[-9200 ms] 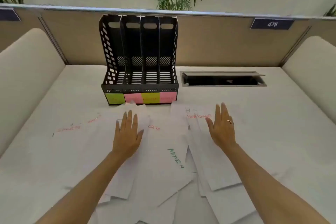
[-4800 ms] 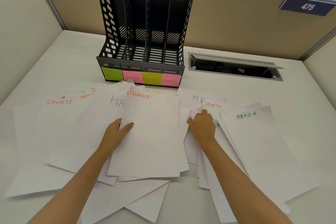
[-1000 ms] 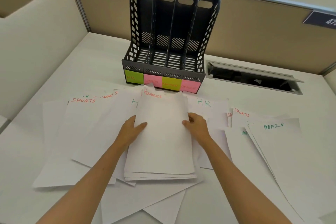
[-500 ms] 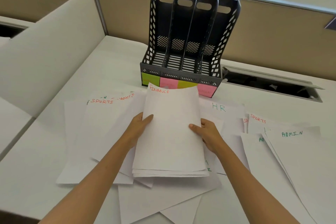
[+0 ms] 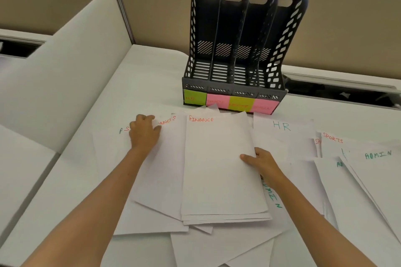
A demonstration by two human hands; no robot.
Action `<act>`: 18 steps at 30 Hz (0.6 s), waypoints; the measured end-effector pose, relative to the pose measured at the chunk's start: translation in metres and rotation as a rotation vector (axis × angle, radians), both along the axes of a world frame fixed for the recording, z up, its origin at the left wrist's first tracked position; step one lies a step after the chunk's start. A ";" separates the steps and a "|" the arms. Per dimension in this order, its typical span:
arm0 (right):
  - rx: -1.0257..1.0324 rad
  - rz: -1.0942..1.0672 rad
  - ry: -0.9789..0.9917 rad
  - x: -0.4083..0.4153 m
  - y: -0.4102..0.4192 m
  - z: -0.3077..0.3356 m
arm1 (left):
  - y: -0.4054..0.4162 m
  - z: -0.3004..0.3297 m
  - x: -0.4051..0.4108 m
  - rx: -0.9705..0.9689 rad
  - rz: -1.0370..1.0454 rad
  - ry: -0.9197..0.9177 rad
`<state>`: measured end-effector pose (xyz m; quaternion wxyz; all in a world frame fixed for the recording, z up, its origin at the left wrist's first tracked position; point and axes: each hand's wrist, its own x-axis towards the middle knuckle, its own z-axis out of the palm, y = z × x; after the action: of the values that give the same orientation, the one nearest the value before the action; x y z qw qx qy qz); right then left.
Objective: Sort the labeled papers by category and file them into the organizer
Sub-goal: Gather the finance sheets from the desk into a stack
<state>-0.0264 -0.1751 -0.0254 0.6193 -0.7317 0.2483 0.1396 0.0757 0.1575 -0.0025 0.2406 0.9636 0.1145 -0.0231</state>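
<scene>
A black four-slot organizer (image 5: 290, 39) stands at the back of the desk, with green (image 5: 194, 97), pink (image 5: 217, 101), yellow (image 5: 241, 104) and pink (image 5: 264, 107) sticky labels on its front. A neat stack of sheets headed FINANCE (image 5: 217, 158) lies in front of it. My right hand (image 5: 263, 163) grips the stack's right edge, thumb on top. My left hand (image 5: 144, 133) lies with bent fingers on loose sheets to the left, over a sheet marked FINANCE (image 5: 168, 147); whether it pinches the sheet is unclear. Sheets marked HR (image 5: 282, 125), SPORTS (image 5: 333, 140) and ADMIN (image 5: 377, 155) lie to the right.
More white sheets (image 5: 217, 245) overlap under and below the stack. A dark cable slot (image 5: 342, 93) is sunk into the desk right of the organizer. A padded cream divider (image 5: 65, 71) borders the desk on the left, and a tan partition (image 5: 162, 17) runs behind.
My left hand has let go of the FINANCE stack and moved up and left onto the loose sheets. My right hand still holds the stack. The view has swung left.
</scene>
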 end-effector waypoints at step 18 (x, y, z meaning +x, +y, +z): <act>0.016 0.016 -0.035 -0.002 -0.001 -0.006 | 0.019 0.044 0.065 -0.089 -0.120 0.103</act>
<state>-0.0286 -0.1761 -0.0314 0.6283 -0.7310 0.2305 0.1335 0.1410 0.1762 0.0413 0.2753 0.9545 0.0677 -0.0921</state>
